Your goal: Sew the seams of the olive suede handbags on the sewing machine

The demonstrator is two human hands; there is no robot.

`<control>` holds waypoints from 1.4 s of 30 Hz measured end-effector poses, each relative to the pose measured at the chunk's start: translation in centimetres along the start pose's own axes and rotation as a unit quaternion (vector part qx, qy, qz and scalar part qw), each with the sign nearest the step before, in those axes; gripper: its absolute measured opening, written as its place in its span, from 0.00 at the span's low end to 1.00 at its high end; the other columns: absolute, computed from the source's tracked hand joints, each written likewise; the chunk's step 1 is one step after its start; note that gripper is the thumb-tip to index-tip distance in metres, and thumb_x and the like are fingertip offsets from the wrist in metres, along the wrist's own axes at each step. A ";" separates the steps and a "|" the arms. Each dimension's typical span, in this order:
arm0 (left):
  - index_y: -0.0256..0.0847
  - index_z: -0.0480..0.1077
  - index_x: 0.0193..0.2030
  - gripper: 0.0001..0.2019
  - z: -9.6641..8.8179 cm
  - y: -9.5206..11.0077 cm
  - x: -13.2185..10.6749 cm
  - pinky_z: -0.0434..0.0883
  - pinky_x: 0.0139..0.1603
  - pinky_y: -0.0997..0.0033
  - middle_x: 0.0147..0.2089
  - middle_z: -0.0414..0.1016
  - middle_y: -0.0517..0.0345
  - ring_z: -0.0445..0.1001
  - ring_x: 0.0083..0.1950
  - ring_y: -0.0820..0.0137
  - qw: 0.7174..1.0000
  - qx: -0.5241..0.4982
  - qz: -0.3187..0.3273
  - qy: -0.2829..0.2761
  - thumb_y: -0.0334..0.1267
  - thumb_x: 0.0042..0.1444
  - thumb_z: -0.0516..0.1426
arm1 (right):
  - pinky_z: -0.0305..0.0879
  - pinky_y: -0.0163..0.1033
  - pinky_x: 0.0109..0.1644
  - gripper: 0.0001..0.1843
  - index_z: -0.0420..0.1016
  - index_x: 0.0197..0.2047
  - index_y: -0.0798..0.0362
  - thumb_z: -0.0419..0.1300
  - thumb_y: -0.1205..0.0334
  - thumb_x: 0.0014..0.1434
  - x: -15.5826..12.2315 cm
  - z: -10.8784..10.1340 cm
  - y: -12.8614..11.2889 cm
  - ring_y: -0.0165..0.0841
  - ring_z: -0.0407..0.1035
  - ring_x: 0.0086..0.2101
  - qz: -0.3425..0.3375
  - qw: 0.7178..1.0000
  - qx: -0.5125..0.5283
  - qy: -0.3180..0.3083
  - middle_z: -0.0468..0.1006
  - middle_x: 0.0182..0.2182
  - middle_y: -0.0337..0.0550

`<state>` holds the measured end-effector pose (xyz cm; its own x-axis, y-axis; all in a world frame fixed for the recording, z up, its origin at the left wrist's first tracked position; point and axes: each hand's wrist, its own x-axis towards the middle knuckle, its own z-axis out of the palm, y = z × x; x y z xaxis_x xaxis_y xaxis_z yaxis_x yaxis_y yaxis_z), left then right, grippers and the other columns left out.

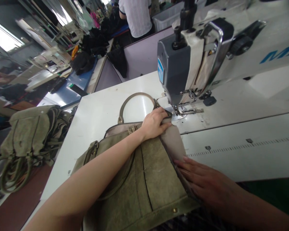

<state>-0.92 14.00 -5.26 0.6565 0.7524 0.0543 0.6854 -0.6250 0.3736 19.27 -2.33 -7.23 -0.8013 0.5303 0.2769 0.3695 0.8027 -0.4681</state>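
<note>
An olive-green handbag [159, 166] lies on the white sewing table, its top edge beside the presser foot of the sewing machine [174, 77]. One round handle [137, 94] stands out past the far side of the bag. My left hand [155, 123] grips the bag's upper edge just left of the presser foot, fingers bent over it. Lower down, my right hand [202, 178] holds the bag's right side edge, where pale lining [174, 138] shows; its thumb is hidden. The bag's near end runs out of the picture.
More olive bags [30, 131] are piled at the left, handles hanging down. A ruler scale [227, 147] runs along the table's right part. Behind stand another sewing machine [50, 59], a grey plastic crate [167, 17] and a person in a white shirt [137, 17].
</note>
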 end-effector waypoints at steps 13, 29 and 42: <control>0.39 0.71 0.44 0.11 0.1 -2.3 4.7 0.70 0.48 0.61 0.47 0.71 0.51 0.70 0.50 0.59 0.996 0.057 -0.046 0.043 0.41 0.57 0.59 | 0.50 0.46 0.67 0.24 0.70 0.56 0.62 0.45 0.76 0.60 2.0 -2.4 5.2 0.38 0.58 0.60 -0.057 0.998 -0.038 0.018 0.71 0.56 0.51; 0.39 0.71 0.41 0.08 0.9 -2.4 5.0 0.69 0.49 0.65 0.47 0.72 0.50 0.70 0.50 0.61 0.995 0.084 0.000 0.060 0.39 0.58 0.56 | 0.58 0.45 0.63 0.20 0.71 0.55 0.65 0.46 0.73 0.64 2.1 -2.4 4.8 0.40 0.63 0.57 -0.053 0.995 -0.073 0.037 0.72 0.55 0.53; 0.38 0.71 0.43 0.09 1.2 -2.6 5.1 0.70 0.48 0.61 0.47 0.72 0.49 0.70 0.51 0.59 0.994 0.074 0.000 0.086 0.39 0.57 0.55 | 0.54 0.42 0.65 0.22 0.73 0.51 0.65 0.47 0.77 0.57 1.6 -2.0 5.1 0.36 0.61 0.58 -0.025 0.994 -0.076 0.070 0.72 0.55 0.53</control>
<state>1.07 19.22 -7.04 0.6015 0.7693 0.2153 0.7333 -0.6386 0.2332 20.84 3.10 -7.48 -0.7509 0.5129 0.4162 0.4064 0.8555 -0.3210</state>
